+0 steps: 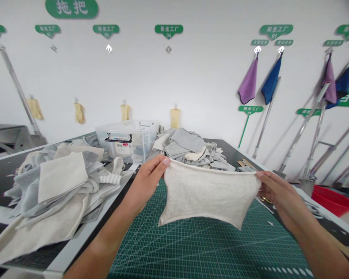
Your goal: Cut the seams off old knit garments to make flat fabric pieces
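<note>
A cream cloth (209, 193) is stretched out in the air above the green cutting mat (197, 248). Its upper left corner is pinched between the thumb and fingers of my left hand (148, 180). My right hand (275, 190) grips the upper right corner in the same way. The top edge runs nearly straight between both hands, while the lower corners hang free. Behind the cloth lies a heap of grey and cream fabric pieces (186, 145).
A large pile of grey and cream cloths (64, 174) lies on the left. A clear plastic box (125, 141) stands at the back. Gloves, purple and blue towels hang on the wall; metal poles lean at right, near a red basin (333, 199).
</note>
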Demonstrator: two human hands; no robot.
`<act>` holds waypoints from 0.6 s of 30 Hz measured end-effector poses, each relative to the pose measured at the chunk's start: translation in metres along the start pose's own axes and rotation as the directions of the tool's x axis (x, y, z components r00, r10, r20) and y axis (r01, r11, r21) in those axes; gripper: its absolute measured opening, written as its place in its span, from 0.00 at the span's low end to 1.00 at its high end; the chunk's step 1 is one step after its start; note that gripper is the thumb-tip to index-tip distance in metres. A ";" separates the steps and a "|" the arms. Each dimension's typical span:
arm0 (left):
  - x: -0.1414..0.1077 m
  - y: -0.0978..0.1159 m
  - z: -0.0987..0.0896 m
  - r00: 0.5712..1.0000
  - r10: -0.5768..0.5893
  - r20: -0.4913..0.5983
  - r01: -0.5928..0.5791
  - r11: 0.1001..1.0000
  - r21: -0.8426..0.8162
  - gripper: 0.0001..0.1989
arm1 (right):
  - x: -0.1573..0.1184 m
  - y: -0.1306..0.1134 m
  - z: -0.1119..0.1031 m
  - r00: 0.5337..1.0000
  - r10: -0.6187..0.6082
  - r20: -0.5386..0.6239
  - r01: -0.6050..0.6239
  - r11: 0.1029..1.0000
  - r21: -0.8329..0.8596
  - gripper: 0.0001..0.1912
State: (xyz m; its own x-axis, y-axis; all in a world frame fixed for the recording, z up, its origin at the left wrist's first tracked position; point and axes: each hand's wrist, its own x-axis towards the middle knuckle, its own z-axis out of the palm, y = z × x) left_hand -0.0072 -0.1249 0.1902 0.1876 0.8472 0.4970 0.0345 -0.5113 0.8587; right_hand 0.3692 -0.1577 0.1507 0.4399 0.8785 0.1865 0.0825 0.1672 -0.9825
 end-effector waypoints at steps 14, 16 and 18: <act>0.029 -0.014 -0.009 0.999 0.044 0.004 -0.044 0.986 0.163 0.14 | 0.008 -0.027 -0.001 0.988 -0.151 -0.027 0.151 0.988 -0.019 0.21; 0.021 -0.014 -0.015 0.999 0.043 0.020 -0.046 0.978 0.205 0.14 | 0.003 -0.023 -0.011 0.986 -0.168 0.015 0.169 0.985 -0.045 0.20; 0.005 -0.021 -0.024 0.995 -0.021 0.102 -0.007 0.964 0.267 0.14 | -0.007 -0.008 -0.025 0.989 -0.097 0.112 0.111 0.985 -0.133 0.19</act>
State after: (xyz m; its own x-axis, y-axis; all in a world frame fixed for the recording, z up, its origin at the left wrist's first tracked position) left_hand -0.0309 -0.1062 0.1775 0.2856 0.8385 0.4640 0.2944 -0.5375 0.7902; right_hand 0.3882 -0.1767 0.1574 0.3265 0.9029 0.2796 0.2496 0.2029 -0.9468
